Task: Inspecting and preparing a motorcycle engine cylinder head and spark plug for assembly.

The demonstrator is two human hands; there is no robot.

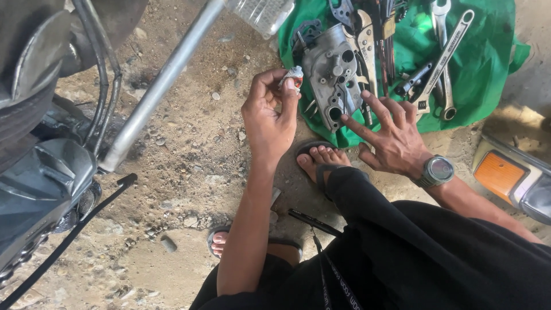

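Head view. Left hand (268, 117) raised over the dirt ground (189, 172), grip pinched closed on one small crumpled white tube (293, 76) between thumb and fingertips. Tube held just left of the one grey metal engine cover (333, 74), not touching it as far as visible. Right hand (396, 135) grip open, fingers spread flat, holding nothing, fingertips at the lower edge of the engine cover on the one green cloth (476, 63). One grey wristwatch (437, 170) on right wrist. On cloth: at least three wrenches (445, 54), exact count unclear in the pile. Two sandalled feet (321, 158) below. One silver pipe (160, 86) left.
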